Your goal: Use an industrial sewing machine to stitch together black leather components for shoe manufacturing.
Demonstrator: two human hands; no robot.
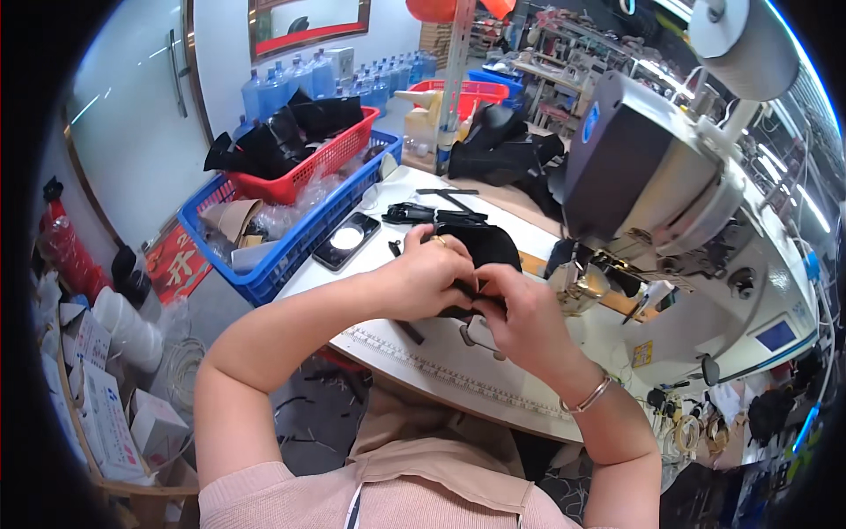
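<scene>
Both my hands meet over the white sewing table (546,388), pinching one black piece of fabric or leather (490,244). My left hand (432,278), with a ring on it, grips the piece from the left. Close against it, my right hand (522,310) is closed on the near edge; my fingers hide the exact spot they hold. The piece spreads out beyond my hands toward the sewing machine (639,167), whose needle area stands just to the right. Behind the piece lies a bundle of black strips (432,214).
A phone (346,240) lies left of my hands. Left of the table stands a blue crate (291,264) with a red basket (308,163) of black pieces on top. More black pieces (502,150) lie behind. A ruler strip (441,375) runs along the near edge.
</scene>
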